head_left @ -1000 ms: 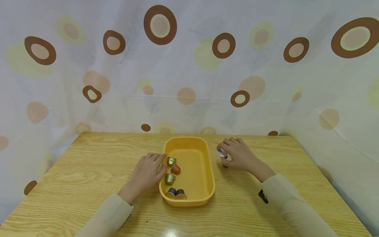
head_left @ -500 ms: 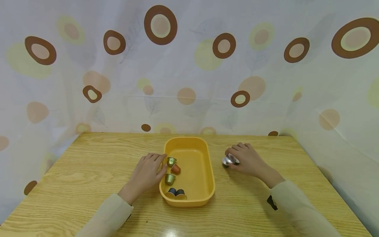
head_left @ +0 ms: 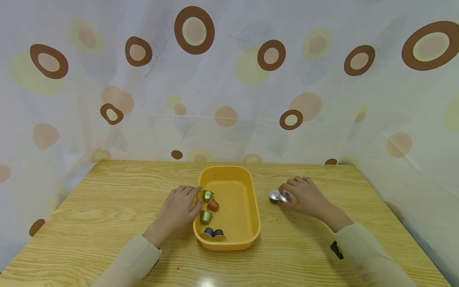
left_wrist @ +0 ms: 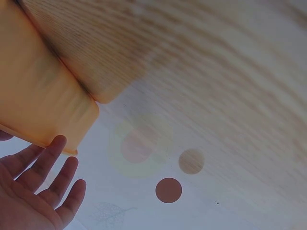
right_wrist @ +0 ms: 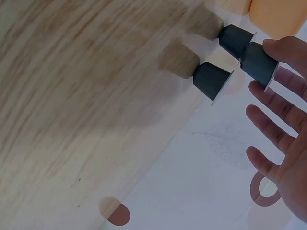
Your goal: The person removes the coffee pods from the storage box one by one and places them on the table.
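Our left arm (head_left: 129, 261), in a pale sleeve, rises from the lower edge of the head view, left of centre, slanting to the right. Our left hand (head_left: 179, 209) is near the frame's middle; the left wrist view shows its fingers (left_wrist: 68, 173) spread and nearly straight at lower left. Our right arm (head_left: 373, 257) slants in from the lower right. Our right hand (head_left: 308, 198) is right of centre, thumb (right_wrist: 288, 50) and foremost fingers pinching, the lower fingers apart.
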